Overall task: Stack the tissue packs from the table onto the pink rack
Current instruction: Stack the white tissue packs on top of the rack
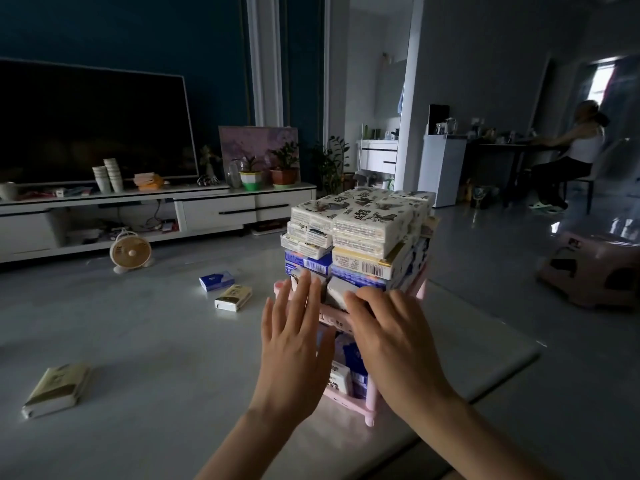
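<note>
A pink rack stands on the pale table, its top shelf piled high with tissue packs in white, blue and yellow wrappers. More packs sit on its lower shelf. My left hand has straight fingers pressed against the front of the lowest packs in the pile. My right hand lies flat against the pile's front beside it. Three packs lie loose on the table: a blue one, a cream one and a larger cream one at the near left.
The table's right edge runs close behind the rack. A pink stool stands on the floor to the right. Farther off are a small fan, a TV cabinet and a seated person.
</note>
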